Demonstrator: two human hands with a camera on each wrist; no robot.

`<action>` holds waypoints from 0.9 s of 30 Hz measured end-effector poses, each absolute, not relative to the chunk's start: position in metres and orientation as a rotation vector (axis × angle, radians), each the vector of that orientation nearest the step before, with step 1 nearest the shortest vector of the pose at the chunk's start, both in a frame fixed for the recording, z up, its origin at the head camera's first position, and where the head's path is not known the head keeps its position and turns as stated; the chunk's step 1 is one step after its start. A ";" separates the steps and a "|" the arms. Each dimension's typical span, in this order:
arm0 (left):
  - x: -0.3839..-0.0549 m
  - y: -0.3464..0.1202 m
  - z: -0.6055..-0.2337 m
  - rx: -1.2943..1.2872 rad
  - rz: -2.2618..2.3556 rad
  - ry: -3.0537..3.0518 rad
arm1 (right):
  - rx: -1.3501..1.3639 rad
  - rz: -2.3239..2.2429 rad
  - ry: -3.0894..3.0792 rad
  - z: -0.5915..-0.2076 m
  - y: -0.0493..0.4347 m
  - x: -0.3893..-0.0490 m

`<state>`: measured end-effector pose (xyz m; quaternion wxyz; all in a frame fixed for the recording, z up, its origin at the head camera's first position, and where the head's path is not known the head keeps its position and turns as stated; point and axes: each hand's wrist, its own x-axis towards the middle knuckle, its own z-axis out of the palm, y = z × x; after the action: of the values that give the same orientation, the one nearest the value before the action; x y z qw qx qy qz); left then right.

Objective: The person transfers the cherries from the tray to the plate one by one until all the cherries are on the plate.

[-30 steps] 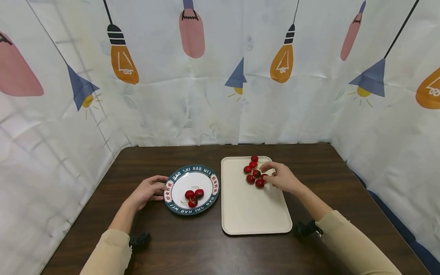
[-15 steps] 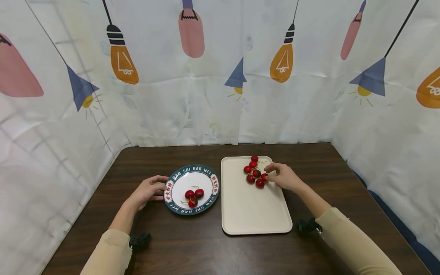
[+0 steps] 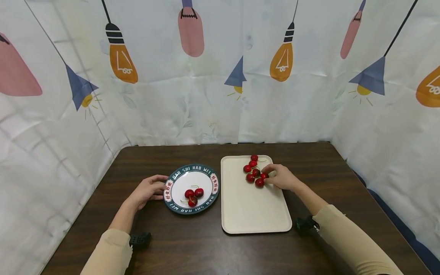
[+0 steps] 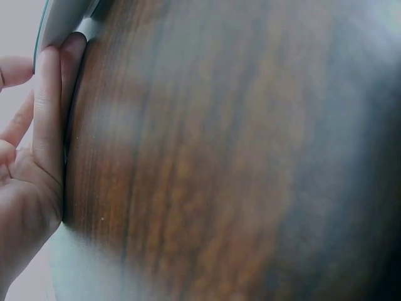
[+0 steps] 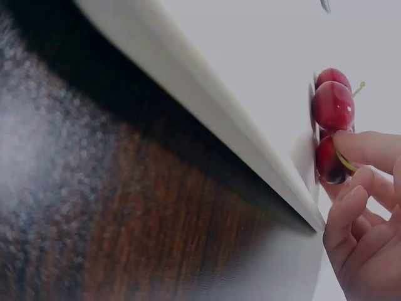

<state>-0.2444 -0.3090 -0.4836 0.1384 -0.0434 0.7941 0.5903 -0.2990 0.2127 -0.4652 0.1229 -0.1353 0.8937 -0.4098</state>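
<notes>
A white plate with a teal lettered rim (image 3: pixel 215 196) lies on the table, with several cherries (image 3: pixel 198 192) in its middle. My left hand (image 3: pixel 149 190) rests at the plate's left edge, its fairly straight fingers touching the rim; the plate's underside (image 4: pixel 62 22) shows beside the fingertips. On a cream tray (image 3: pixel 254 214) to the right, several more cherries (image 3: pixel 250 178) are clustered near the back. My right hand (image 3: pixel 282 177) reaches over the tray's right edge. Thumb and finger pinch a stemmed cherry (image 5: pixel 329 160), beside other cherries (image 5: pixel 334 105); the far fingertip is partly hidden.
The dark wood table (image 3: pixel 192 244) carries plate and tray side by side with a narrow gap. A printed white curtain (image 3: pixel 206 110) hangs behind and along both sides. Each wrist wears a black device, such as the left one (image 3: pixel 140 240).
My right hand stays at the same cherry; its fingers have drawn slightly back, then closed in around it. The left hand and plate have not visibly moved.
</notes>
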 end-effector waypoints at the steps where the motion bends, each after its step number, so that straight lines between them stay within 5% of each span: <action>1: -0.245 -0.309 -0.484 -0.126 1.707 2.298 | -0.397 -1.189 2.617 -0.465 0.212 -0.299; 27: -0.243 -0.309 -0.481 -0.122 1.714 2.299 | -0.498 -1.208 2.691 -0.443 0.202 -0.297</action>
<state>-0.2429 -0.3092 -0.4810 0.1353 -0.0422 0.7935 0.5918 -0.2971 0.2020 -0.4428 0.0752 -0.1661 0.8970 -0.4026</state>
